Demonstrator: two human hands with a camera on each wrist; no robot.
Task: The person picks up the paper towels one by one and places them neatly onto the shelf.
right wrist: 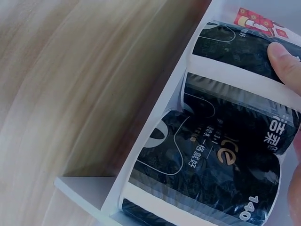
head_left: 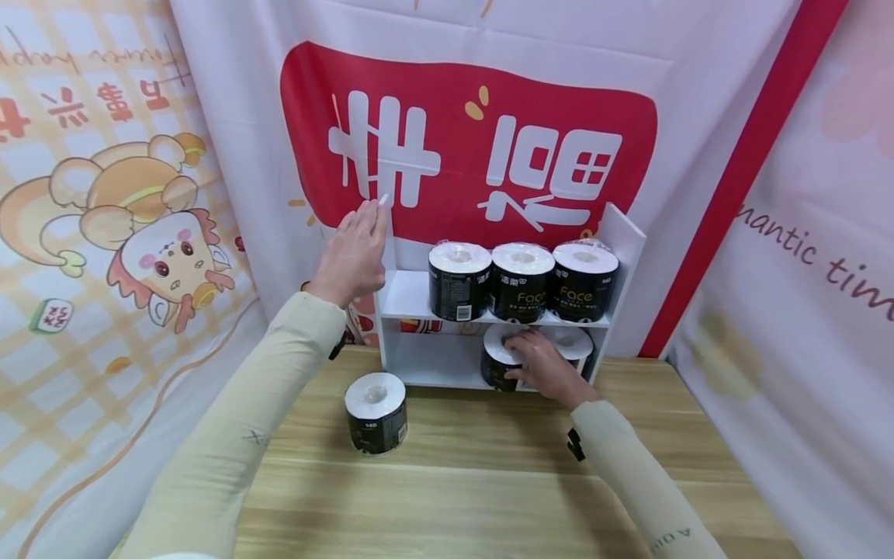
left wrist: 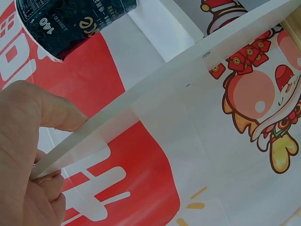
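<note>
A white two-tier shelf point(head_left: 426, 357) stands on the table. My left hand point(head_left: 356, 252) grips the upper end of its left side panel point(left wrist: 122, 103), thumb on one face and fingers on the other. On the lower tier, my right hand point(head_left: 548, 365) holds a black-wrapped toilet paper roll point(head_left: 497, 373) by its side; in the right wrist view the thumb point(right wrist: 284, 66) lies on its black wrapper. Another toilet paper roll point(head_left: 578, 343) sits right of it, partly hidden by the hand. Three more rolls point(head_left: 459, 287) stand side by side on the upper tier.
One more toilet paper roll point(head_left: 377, 427) stands upright on the wooden table point(head_left: 433, 505), in front of the shelf's left end. A printed cloth point(head_left: 475, 210) hangs right behind the shelf, and other cloths hang at both sides of the table.
</note>
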